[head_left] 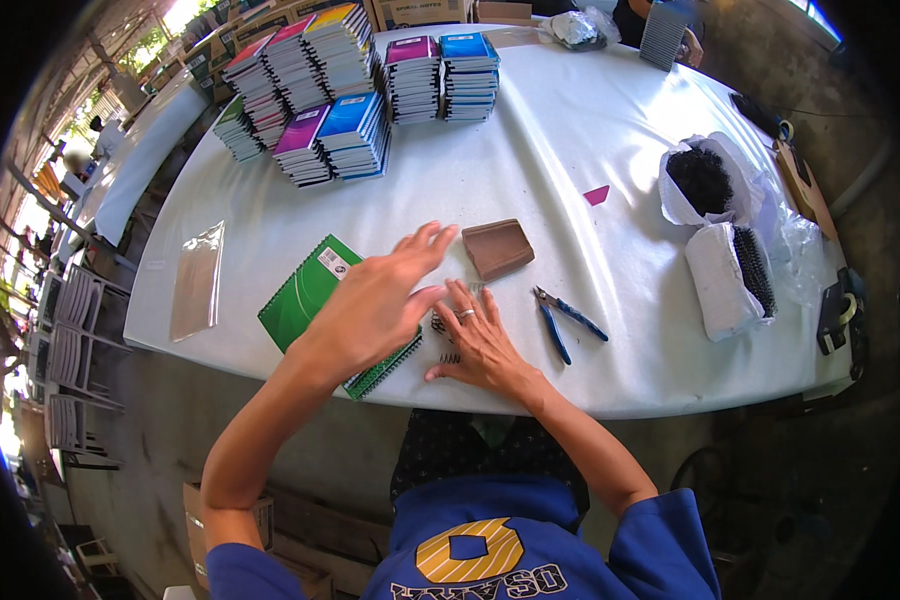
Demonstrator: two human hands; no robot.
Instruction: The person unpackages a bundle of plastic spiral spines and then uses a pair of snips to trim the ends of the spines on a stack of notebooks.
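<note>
My left hand (375,300) hovers flat with fingers spread above a green spiral notebook (305,293) lying near the table's front edge. My right hand (480,340) rests palm down on the white tablecloth (570,150), fingers apart, over a short piece of black wire spiral (448,357). A ring shows on one finger. A brown cardboard piece (498,247) lies just beyond the fingertips. Blue-handled pliers (562,318) lie to the right of my right hand.
Stacks of coloured spiral notebooks (335,135) fill the far left of the table. White bags of black spirals (732,275) sit at the right. A clear plastic sleeve (198,280) lies at the left. Folded chairs (70,340) stand left.
</note>
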